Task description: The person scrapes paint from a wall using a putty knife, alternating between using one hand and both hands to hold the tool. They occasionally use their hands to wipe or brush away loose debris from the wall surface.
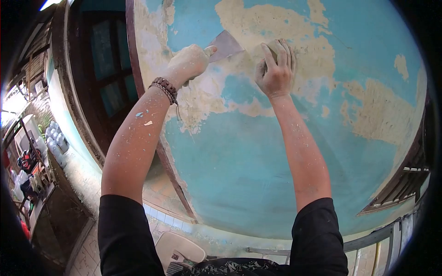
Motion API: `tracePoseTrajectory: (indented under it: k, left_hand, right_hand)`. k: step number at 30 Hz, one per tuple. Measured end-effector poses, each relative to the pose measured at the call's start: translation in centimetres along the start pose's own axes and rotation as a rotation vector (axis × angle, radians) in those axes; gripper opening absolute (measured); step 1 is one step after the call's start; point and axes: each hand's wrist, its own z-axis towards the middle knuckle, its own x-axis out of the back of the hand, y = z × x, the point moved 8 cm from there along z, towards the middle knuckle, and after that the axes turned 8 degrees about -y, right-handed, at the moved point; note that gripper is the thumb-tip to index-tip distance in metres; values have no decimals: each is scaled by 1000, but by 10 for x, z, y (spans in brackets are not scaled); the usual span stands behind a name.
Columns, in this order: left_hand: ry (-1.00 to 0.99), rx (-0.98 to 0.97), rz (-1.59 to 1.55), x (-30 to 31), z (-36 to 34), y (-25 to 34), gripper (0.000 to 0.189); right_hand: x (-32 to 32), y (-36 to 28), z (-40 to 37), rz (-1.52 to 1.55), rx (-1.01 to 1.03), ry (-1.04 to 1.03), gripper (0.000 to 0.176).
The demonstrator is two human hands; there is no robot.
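Your left hand (189, 62) was closed tight around the handle of the scraper (225, 46), fingers wrapped right round it. Its broad blade lay against the wall (258, 156), just beside your right hand (275, 69). That hand was pressed on the plaster with its 4 fingers close together and slightly curled. Something small and brownish may have sat under the fingertips, but I cannot tell whether you gripped anything there.

By my reading, the stripping was partly done. A large bare patch (276, 27) of pale cream plaster spread around and above both hands, and it ran down the wall's left edge beside the dark door frame (138, 69). A 2nd bare area (373, 115) showed further right, with a few small spots near it. Some of that may have been old flaking rather than your own work; the view does not settle it.

Much was left. The whole lower half of the wall below your forearms was turquoise paint, unbroken. More turquoise remained at the upper right, and small islands of it sat between the bare patches near the blade. Paint flecks dotted your left forearm below the beaded bracelet (164, 88).
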Motion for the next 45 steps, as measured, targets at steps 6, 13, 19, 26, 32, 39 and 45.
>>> tracePoseTrajectory:
  k: [6, 13, 19, 26, 32, 39, 45]
  left_hand:
    - [185, -215, 57, 10, 19, 21, 40]
    - [386, -190, -468, -89, 6, -29, 52]
    - [-80, 221, -1033, -196, -39, -73, 48]
    - [737, -361, -692, -121, -49, -53, 49]
    - [422, -167, -401, -93, -36, -31, 49]
    - [665, -283, -435, -63, -14, -17, 42]
    - [507, -205, -389, -48, -29, -2, 39]
  right_hand:
    - [2, -10, 3, -38, 31, 1, 40]
    - [3, -4, 4, -16, 44, -83, 42]
    - [-2, 11, 27, -138, 65, -108, 45]
    - [-8, 6, 24, -200, 83, -90, 47]
    - [-8, 5, 23, -222, 98, -50, 45]
    - [-11, 9, 24, -233, 80, -19, 46]
    - [-8, 11, 20, -177, 90, -1, 45]
